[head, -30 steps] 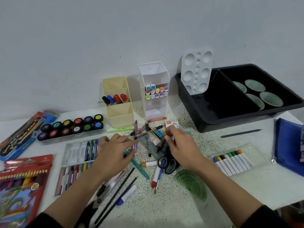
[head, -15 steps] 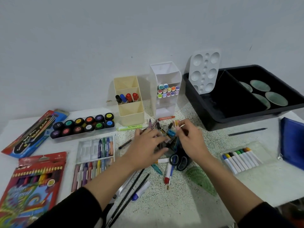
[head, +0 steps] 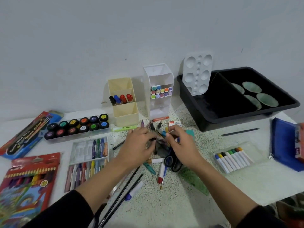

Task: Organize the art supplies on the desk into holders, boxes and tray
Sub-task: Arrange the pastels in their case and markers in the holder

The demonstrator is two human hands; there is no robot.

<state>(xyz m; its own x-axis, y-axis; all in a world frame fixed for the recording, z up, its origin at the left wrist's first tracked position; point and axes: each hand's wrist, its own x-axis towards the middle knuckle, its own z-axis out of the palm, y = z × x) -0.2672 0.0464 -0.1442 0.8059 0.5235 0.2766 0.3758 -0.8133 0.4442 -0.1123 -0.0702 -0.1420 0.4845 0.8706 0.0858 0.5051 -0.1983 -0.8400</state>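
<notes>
Both forearms reach forward, converging; left hand (head: 138,145) and right hand (head: 181,143) palms down, fingers curled, pinching pens (head: 158,139).

I see the cream holder (head: 126,115) standing upright, four markers (head: 120,99) in its middle slot. Just right of it stands a white holder (head: 160,111) with pastel-capped pens. Just in front of it lies a jumbled pile of pens (head: 153,127). Well right of it sits the divided black tray (head: 230,119).
</notes>
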